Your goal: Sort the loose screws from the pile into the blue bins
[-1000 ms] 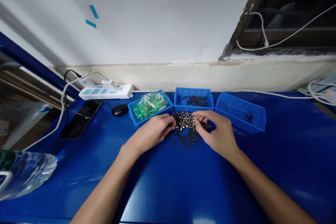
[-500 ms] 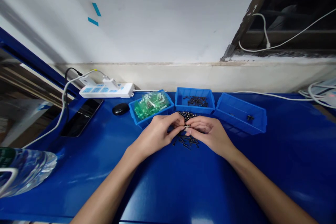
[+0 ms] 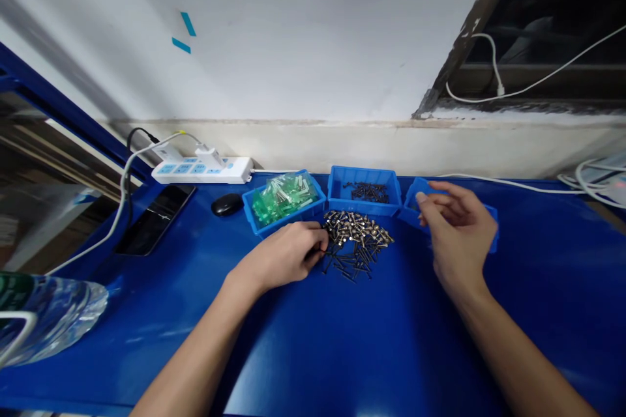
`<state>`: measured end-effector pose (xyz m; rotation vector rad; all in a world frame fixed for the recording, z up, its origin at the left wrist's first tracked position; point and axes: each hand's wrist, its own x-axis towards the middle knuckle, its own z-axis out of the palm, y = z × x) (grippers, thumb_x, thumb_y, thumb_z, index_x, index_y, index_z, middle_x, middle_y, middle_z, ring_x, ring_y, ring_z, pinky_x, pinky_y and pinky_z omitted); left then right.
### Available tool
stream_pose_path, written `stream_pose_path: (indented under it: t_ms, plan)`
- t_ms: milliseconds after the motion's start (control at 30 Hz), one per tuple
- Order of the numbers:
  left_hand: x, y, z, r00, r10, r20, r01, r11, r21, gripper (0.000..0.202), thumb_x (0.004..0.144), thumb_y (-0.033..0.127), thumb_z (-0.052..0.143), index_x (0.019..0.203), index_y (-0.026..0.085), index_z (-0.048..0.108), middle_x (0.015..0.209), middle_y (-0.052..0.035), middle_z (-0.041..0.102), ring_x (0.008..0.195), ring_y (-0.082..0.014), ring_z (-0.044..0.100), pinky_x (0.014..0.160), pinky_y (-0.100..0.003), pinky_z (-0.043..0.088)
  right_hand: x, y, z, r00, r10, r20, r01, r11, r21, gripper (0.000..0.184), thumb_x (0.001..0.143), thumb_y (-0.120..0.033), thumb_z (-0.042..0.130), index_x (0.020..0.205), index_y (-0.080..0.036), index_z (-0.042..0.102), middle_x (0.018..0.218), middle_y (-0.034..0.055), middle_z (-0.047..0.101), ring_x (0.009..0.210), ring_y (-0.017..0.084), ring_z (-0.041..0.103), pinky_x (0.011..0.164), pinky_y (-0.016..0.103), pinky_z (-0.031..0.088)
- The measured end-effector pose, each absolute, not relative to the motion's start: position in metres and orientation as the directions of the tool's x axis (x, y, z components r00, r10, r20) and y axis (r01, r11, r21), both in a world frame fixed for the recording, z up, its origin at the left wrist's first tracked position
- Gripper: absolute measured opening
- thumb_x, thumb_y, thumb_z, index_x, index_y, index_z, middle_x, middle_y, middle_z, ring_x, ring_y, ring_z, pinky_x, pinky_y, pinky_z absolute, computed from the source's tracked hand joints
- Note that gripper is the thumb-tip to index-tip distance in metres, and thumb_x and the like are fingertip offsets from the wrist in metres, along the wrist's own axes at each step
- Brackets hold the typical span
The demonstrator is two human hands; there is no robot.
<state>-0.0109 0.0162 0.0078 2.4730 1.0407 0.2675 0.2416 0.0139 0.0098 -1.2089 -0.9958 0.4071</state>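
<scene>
Many screws (image 3: 356,228) point all ways, axes crossing; left hand (image 3: 291,251) curls, hold unclear, right hand (image 3: 460,228) spreads loosely.

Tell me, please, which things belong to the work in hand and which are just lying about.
Seemingly in use: screw pile, at the left hand; right bin, by the right hand; middle bin; left bin with green packets.

Just lying about: phone; black mouse; power strip; water bottle.

A person's left forearm (image 3: 210,339), which was bare to the view's lower edge, a right forearm (image 3: 512,352) equally bare, both slim and tapering, a bare left hand (image 3: 286,253), a bare right hand (image 3: 460,234) with slender fingers (image 3: 457,198), a thumb (image 3: 432,211) whose nail showed
</scene>
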Motion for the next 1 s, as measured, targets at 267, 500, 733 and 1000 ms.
stream_pose_path:
  t_ms: [267, 500, 733, 1000]
  plan:
    - [-0.011, 0.019, 0.008, 0.647, 0.723, 0.244, 0.526, -0.654, 0.544, 0.012, 0.100, 0.011, 0.052, 0.095, 0.017, 0.063, 0.087, -0.0027, 0.069, 0.075, -0.0144, 0.065, 0.070, -0.026, 0.048, 0.224, 0.002, -0.005, 0.083, 0.934, 0.349, 0.270, 0.316, -0.909, 0.010, 0.082, -0.029, 0.071, 0.087, -0.021, 0.075, 0.071, 0.0013, 0.073, 0.060, 0.015, 0.066, 0.058, 0.027, 0.054]
    - [0.003, 0.009, 0.007, 0.527, 0.724, 0.445, 0.428, -0.678, 0.598, 0.007, 0.098, 0.013, 0.062, 0.093, 0.017, 0.062, 0.085, 0.0004, 0.072, 0.071, -0.0114, 0.068, 0.065, -0.020, 0.049, 0.215, -0.002, -0.011, -0.276, 0.947, 0.167, 0.247, 0.238, -0.939, 0.021, 0.084, -0.029, 0.070, 0.102, -0.023, 0.079, 0.095, 0.0064, 0.082, 0.086, 0.023, 0.079, 0.081, 0.035, 0.063]
    - [0.003, 0.010, 0.006, 0.559, 0.757, 0.338, 0.522, -0.639, 0.565, 0.005, 0.092, 0.011, 0.067, 0.092, 0.016, 0.064, 0.080, 0.0003, 0.070, 0.067, -0.0125, 0.065, 0.063, -0.022, 0.047, 0.214, 0.004, -0.009, -0.218, 0.976, 0.014, 0.087, 0.034, -0.996, 0.019, 0.075, -0.034, 0.080, 0.088, -0.019, 0.080, 0.080, 0.0068, 0.080, 0.072, 0.023, 0.078, 0.071, 0.035, 0.065]
    - [0.004, 0.014, 0.005, 0.629, 0.776, 0.049, 0.693, -0.588, 0.416, 0.010, 0.085, 0.008, 0.063, 0.087, 0.015, 0.070, 0.084, -0.0054, 0.071, 0.071, -0.0186, 0.066, 0.064, -0.029, 0.046, 0.226, 0.012, -0.012, 0.014, 0.973, 0.232, 0.023, 0.232, -0.972, 0.059, 0.085, -0.030, 0.075, 0.142, -0.031, 0.061, 0.140, 0.0085, 0.068, 0.119, 0.028, 0.071, 0.105, 0.048, 0.058]
